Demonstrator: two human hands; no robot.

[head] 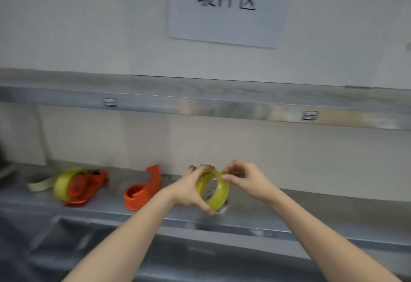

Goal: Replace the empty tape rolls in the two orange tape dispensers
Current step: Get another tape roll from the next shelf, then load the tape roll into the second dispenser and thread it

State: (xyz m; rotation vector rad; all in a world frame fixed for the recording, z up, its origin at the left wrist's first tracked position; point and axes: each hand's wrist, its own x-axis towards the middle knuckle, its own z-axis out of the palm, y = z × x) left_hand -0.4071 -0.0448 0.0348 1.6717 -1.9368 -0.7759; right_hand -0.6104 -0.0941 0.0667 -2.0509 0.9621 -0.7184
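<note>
Nearest, the left forearm point(124, 232) and right forearm point(315, 228) reach forward and meet over the front of a long metal shelf point(311, 206). A paper sign point(229, 8) hangs on the wall above.

On the shelf to the left lies the loaded dispenser point(89, 187), orange, carrying a yellowish roll with a loose strip point(41, 185) trailing off to its left. Between it and the hands lies the empty dispenser point(144, 188), its hub bare and likely waiting for the new roll.

The tape roll point(222, 192) is held on edge just above the shelf. The left hand point(189, 190) wraps round it, fingers over the top and thumb below, to steady it. The right hand point(246, 179) pinches at the upper rim with thumb and forefinger, probably picking for the tape's free end before loading.
</note>
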